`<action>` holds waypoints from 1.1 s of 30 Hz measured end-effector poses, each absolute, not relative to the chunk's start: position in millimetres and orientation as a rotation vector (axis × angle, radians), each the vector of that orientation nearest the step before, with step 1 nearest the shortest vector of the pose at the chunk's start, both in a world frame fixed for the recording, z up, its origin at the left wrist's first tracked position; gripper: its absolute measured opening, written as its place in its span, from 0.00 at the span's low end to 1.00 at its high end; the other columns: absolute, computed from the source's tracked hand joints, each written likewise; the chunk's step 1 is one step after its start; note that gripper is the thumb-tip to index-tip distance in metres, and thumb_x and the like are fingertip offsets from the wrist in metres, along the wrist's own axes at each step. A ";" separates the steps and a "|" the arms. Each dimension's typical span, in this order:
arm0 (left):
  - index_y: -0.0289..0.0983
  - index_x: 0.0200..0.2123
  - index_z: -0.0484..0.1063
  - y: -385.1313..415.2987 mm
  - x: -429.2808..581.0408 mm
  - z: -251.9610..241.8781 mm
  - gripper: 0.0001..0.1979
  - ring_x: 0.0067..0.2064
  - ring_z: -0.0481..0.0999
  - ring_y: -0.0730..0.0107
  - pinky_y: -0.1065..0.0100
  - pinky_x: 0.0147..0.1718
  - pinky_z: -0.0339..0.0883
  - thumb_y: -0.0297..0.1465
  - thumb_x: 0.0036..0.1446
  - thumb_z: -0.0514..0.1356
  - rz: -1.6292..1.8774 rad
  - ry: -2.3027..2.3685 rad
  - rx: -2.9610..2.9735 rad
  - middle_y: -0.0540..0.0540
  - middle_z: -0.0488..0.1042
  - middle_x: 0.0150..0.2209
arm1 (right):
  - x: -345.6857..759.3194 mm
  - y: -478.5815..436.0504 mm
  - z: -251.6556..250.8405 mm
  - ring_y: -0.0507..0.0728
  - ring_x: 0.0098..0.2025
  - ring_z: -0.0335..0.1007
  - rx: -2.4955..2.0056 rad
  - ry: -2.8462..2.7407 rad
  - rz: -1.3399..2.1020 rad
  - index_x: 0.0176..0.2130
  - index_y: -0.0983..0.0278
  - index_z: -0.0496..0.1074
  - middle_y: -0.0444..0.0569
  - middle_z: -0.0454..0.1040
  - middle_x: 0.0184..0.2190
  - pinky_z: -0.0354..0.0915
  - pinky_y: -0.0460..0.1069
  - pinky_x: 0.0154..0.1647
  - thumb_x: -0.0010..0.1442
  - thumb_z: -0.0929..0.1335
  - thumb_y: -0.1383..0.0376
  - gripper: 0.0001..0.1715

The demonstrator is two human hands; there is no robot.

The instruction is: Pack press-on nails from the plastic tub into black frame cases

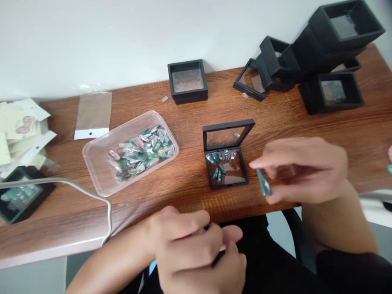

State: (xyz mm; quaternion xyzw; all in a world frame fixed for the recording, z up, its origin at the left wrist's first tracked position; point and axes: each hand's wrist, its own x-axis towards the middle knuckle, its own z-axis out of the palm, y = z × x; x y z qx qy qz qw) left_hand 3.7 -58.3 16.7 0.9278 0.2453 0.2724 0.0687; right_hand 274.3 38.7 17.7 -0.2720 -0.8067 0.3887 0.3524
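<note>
Between the thumb and fingers of my right hand (306, 171) is a teal press-on nail (263, 183), held just right of a small black display case (229, 184). The case stands open on the table, its windowed lid (228, 136) tilted up. Several teal and glittery press-on nails (219, 175) lie inside on the clear film. My left hand (199, 253) is curled closed in front of the table edge, above my lap; whatever its fingers may hold is hidden.
A clear plastic tub (102, 171) of loose nails stands left of the case. Black frames (333, 53) are stacked at back right, another black box (188, 98) at the back. A white cable (76, 185), card packets (24, 122) and a filled case (33, 204) are at left.
</note>
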 end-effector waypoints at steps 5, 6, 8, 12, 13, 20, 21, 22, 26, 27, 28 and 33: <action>0.43 0.32 0.80 -20.9 11.9 16.3 0.03 0.25 0.69 0.78 0.70 0.19 0.64 0.28 0.54 0.69 0.970 0.460 2.884 0.56 0.76 0.29 | 284.8 51.0 16.1 0.47 0.22 0.57 -0.929 -2.402 1.079 0.47 0.60 0.78 0.36 0.62 0.21 0.56 0.45 0.25 0.59 0.75 0.56 0.18; 0.40 0.32 0.80 -19.4 14.2 15.1 0.01 0.23 0.66 0.78 0.69 0.18 0.60 0.29 0.56 0.68 0.925 0.485 2.871 0.55 0.73 0.26 | 282.6 52.0 13.9 0.47 0.22 0.56 -0.958 -2.483 1.125 0.47 0.60 0.78 0.36 0.62 0.21 0.55 0.45 0.25 0.60 0.74 0.54 0.18; 0.37 0.31 0.78 -19.1 16.9 12.0 0.03 0.21 0.63 0.77 0.68 0.17 0.56 0.28 0.58 0.66 0.813 0.546 2.874 0.55 0.69 0.22 | 276.8 52.9 9.7 0.47 0.22 0.57 -1.006 -2.620 1.186 0.47 0.60 0.78 0.36 0.62 0.21 0.54 0.45 0.26 0.61 0.72 0.52 0.19; 0.36 0.34 0.75 -17.0 14.3 5.5 0.05 0.24 0.64 0.74 0.67 0.21 0.56 0.25 0.63 0.61 0.573 0.653 2.918 0.54 0.67 0.23 | 269.2 52.5 5.9 0.48 0.23 0.60 -1.093 -2.737 1.159 0.45 0.58 0.79 0.37 0.66 0.21 0.53 0.46 0.26 0.60 0.72 0.51 0.17; 0.36 0.36 0.75 -15.5 12.9 4.2 0.05 0.24 0.65 0.73 0.66 0.22 0.56 0.25 0.64 0.60 0.531 0.668 2.928 0.54 0.68 0.24 | 269.0 52.1 5.6 0.48 0.23 0.61 -1.118 -2.735 1.143 0.44 0.58 0.79 0.38 0.68 0.22 0.53 0.46 0.26 0.60 0.72 0.52 0.17; 0.35 0.52 0.74 -12.3 7.3 -0.7 0.14 0.37 0.73 0.68 0.65 0.33 0.65 0.27 0.64 0.61 0.382 0.882 2.966 0.48 0.77 0.40 | 271.8 49.2 3.2 0.50 0.26 0.67 -1.206 -2.709 0.923 0.49 0.55 0.78 0.40 0.75 0.27 0.55 0.46 0.28 0.61 0.71 0.55 0.17; 0.36 0.55 0.73 -12.9 7.3 -1.2 0.16 0.41 0.73 0.67 0.64 0.37 0.66 0.28 0.64 0.62 0.360 0.930 2.976 0.47 0.77 0.45 | 271.2 49.0 3.3 0.50 0.26 0.68 -1.197 -2.728 0.902 0.50 0.55 0.78 0.40 0.77 0.28 0.56 0.46 0.28 0.62 0.71 0.56 0.17; 0.37 0.57 0.71 -13.4 7.4 -1.7 0.19 0.46 0.73 0.65 0.63 0.42 0.67 0.29 0.63 0.63 0.336 0.982 2.987 0.46 0.76 0.50 | 270.4 48.9 3.5 0.51 0.27 0.70 -1.188 -2.748 0.883 0.50 0.55 0.78 0.40 0.78 0.30 0.57 0.46 0.29 0.62 0.70 0.58 0.16; 0.40 0.61 0.69 -13.9 8.6 -3.5 0.22 0.55 0.69 0.60 0.60 0.53 0.63 0.37 0.65 0.62 0.249 1.122 2.993 0.47 0.71 0.61 | 268.4 48.2 3.2 0.53 0.29 0.74 -1.154 -2.799 0.803 0.51 0.54 0.77 0.41 0.81 0.32 0.59 0.47 0.30 0.63 0.70 0.60 0.16; 0.40 0.61 0.70 -13.8 8.8 -4.0 0.22 0.55 0.69 0.60 0.60 0.53 0.63 0.39 0.65 0.62 0.240 1.132 2.987 0.48 0.71 0.61 | 268.5 47.9 2.6 0.53 0.29 0.74 -1.148 -2.804 0.779 0.51 0.54 0.77 0.41 0.81 0.31 0.59 0.47 0.30 0.63 0.70 0.59 0.16; 0.40 0.60 0.70 -13.7 9.1 -4.4 0.22 0.55 0.69 0.59 0.60 0.54 0.63 0.39 0.65 0.61 0.229 1.134 2.984 0.48 0.72 0.60 | 268.8 47.5 2.0 0.54 0.29 0.74 -1.142 -2.809 0.756 0.51 0.54 0.78 0.41 0.81 0.31 0.59 0.48 0.30 0.62 0.70 0.59 0.16; 0.41 0.61 0.70 -14.7 8.9 -6.5 0.22 0.58 0.68 0.60 0.61 0.56 0.62 0.37 0.65 0.62 0.194 1.098 2.996 0.50 0.72 0.60 | 270.8 45.3 -0.6 0.56 0.31 0.76 -1.149 -2.844 0.723 0.53 0.53 0.77 0.42 0.82 0.33 0.58 0.48 0.30 0.64 0.69 0.57 0.17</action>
